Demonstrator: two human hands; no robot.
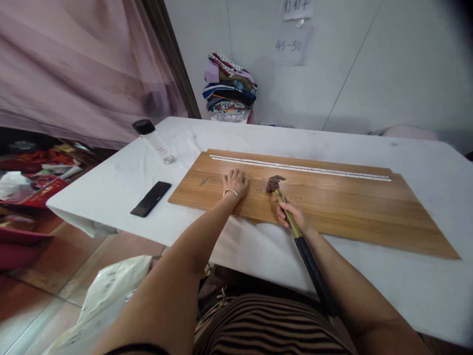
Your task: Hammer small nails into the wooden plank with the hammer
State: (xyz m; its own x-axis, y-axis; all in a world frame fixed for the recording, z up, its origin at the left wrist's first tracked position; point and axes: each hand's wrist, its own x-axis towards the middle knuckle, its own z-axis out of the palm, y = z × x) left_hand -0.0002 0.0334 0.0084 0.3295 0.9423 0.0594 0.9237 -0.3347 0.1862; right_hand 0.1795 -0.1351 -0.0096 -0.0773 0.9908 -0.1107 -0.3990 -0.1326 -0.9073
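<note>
A wooden board lies flat on the white table. My left hand rests on it, palm down with fingers stretched out, and wears a bracelet on the wrist. In my right hand is a claw hammer, gripped high on its handle. The rusty hammer head is low over the board or touching it; which one I cannot tell. Small dark marks or nail heads dot the wood between hand and hammer. Left of my left hand lies a small pile of nails.
Two white measuring strips run along the board's far edge. On the table's left are a black phone and a clear bottle with black lid. Folded clothes are stacked beyond the table by the wall. A plastic bag hangs near my left arm.
</note>
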